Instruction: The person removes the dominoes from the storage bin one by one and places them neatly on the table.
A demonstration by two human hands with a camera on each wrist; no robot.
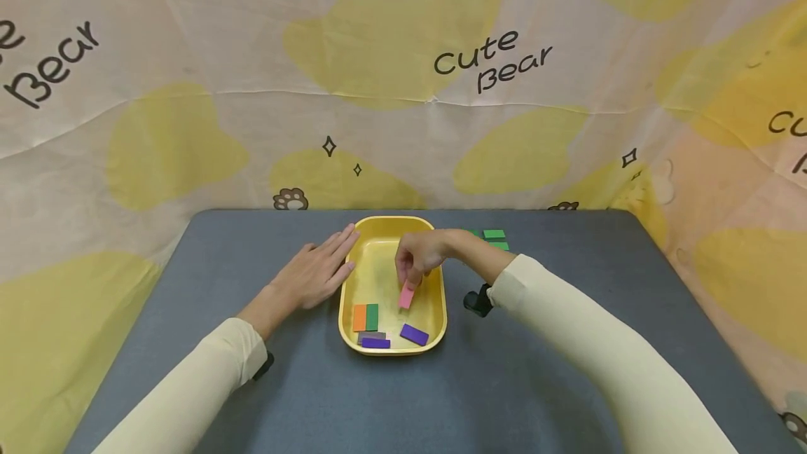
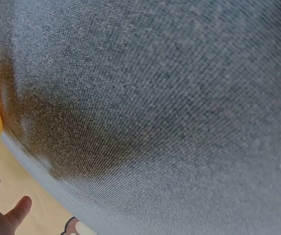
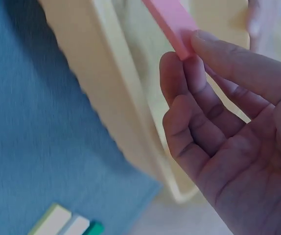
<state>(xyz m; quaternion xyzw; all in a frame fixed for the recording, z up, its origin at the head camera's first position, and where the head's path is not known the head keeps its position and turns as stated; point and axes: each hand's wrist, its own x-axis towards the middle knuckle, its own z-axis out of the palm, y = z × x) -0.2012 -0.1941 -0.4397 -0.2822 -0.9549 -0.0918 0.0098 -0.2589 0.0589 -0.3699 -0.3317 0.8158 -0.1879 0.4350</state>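
A pink block (image 1: 406, 296) is pinched between the thumb and fingers of my right hand (image 1: 419, 256), over the inside of a yellow tray (image 1: 442, 314). The right wrist view shows the pink block (image 3: 172, 22) at the fingertips, above the tray's wall (image 3: 116, 83). My left hand (image 1: 315, 273) lies with straight fingers against the tray's left rim. In the tray's near part are an orange block (image 1: 359, 318) beside a green block (image 1: 372, 317), a grey block (image 1: 370, 335), and two purple blocks, one at the front (image 1: 375, 343) and one to the right (image 1: 414, 334).
Several green blocks (image 1: 494, 235) lie on the grey table (image 1: 265, 398) beyond the right forearm, partly hidden by it. A patterned cloth (image 1: 391, 90) hangs behind the table's far edge. Dark wrist devices (image 1: 479, 301) are worn at the sleeves.
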